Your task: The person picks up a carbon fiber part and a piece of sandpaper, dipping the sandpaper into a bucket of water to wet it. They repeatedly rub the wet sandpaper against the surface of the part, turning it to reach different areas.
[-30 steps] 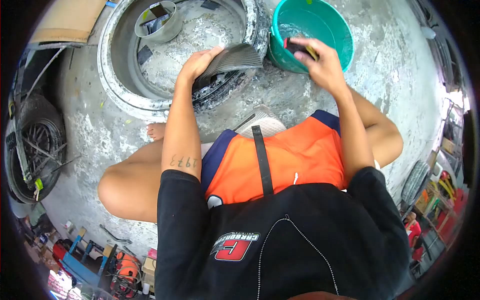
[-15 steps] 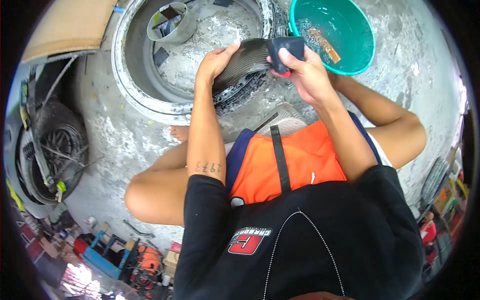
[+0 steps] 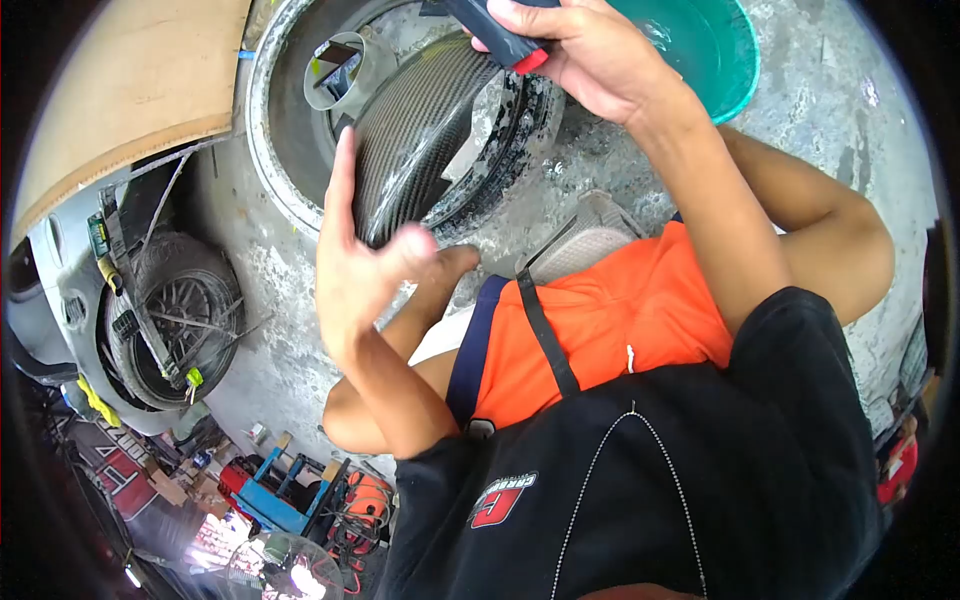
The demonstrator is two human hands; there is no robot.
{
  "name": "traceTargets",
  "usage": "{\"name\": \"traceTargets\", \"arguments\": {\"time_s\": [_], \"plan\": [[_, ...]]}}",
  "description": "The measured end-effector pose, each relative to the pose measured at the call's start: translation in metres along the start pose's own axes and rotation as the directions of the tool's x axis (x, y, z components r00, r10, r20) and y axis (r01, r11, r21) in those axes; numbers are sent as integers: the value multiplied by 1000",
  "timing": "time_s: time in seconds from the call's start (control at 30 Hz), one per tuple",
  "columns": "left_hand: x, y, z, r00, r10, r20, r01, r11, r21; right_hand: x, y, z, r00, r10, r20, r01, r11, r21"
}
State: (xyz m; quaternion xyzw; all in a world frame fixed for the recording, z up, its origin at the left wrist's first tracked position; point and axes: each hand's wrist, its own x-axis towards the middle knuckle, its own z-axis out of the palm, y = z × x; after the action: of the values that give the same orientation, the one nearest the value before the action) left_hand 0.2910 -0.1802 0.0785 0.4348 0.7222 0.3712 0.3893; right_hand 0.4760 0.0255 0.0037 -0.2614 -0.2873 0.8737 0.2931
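Note:
My right hand (image 3: 605, 65) grips a black block (image 3: 495, 32) with a red end, thumb on top, at the top edge of the view. Just below the block lies the upper end of a glossy, curved carbon fibre panel (image 3: 415, 120), whose woven surface catches the light. The panel slants over a large, wheel-like ring (image 3: 262, 115) on the floor. At the panel's lower left, my left hand (image 3: 355, 275) is spread, index finger pointing up along its side and thumb overlapping its lower end in this view. Nothing is in the left palm.
A green tub (image 3: 735, 60) of water stands at the upper right. Inside the ring sits a pale pot (image 3: 375, 80) with dark pieces in it. A tan board (image 3: 130, 100) and a car wheel (image 3: 185, 310) are on the left; tools and a blue frame (image 3: 280, 490) lie lower left.
My left hand has come off the panel and opened, moving left and down. My right hand with the block has shifted up and left in view, and the panel shows more of its face.

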Motion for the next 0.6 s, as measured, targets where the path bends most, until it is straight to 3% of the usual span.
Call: {"name": "traceTargets", "arguments": {"time_s": [0.03,0.07,0.1,0.17,0.2,0.23,0.3,0.33,0.37,0.4,0.43,0.47,0.53,0.57,0.6], "plan": [[-10,5,3,995,94,38,-94,996,-7,2,1,-4,999,19,31,-20,999,44],[-20,4,6,985,172,-12,-166,967,193,2,3,-6,999,27,29,-29,998,52],[-25,1,11,986,164,-10,-159,967,197,3,5,-6,996,85,35,-88,992,91],[-33,-4,21,980,33,-196,29,952,304,7,12,-10,988,150,41,-155,978,137],[-31,0,21,970,-78,-229,117,980,164,11,19,-13,986,162,48,-168,974,151],[-29,-14,14,966,29,-257,10,989,146,12,22,-11,984,170,61,-178,971,162],[-27,-32,-2,938,-44,-344,65,997,50,12,20,-13,977,138,164,-173,961,218],[-25,-26,-4,911,-137,-389,96,988,-121,6,8,-9,977,149,153,-178,963,203],[-27,-38,-17,911,-236,-339,110,929,-353,-3,-9,-3,977,156,142,-182,965,189],[-30,-41,-23,905,-271,-328,101,886,-454,-12,-23,-2,986,101,129,-116,987,108],[-31,-42,-30,901,-300,-314,86,832,-547,-24,-30,8,999,-44,17,43,995,91],[-32,-44,-35,899,-291,-326,78,842,-534,-20,-39,-6,996,-57,68,52,996,73],[-35,-47,-42,880,-371,-297,35,675,-737,-25,-49,-15,979,-167,-118,163,986,-43],[-33,-46,-43,878,-365,-310,26,682,-731,-27,-47,-27,963,-228,-144,214,971,-103],[-29,-44,-43,914,-390,-112,58,400,-915,-26,-48,-25,942,-216,-258,197,975,-100]]}}
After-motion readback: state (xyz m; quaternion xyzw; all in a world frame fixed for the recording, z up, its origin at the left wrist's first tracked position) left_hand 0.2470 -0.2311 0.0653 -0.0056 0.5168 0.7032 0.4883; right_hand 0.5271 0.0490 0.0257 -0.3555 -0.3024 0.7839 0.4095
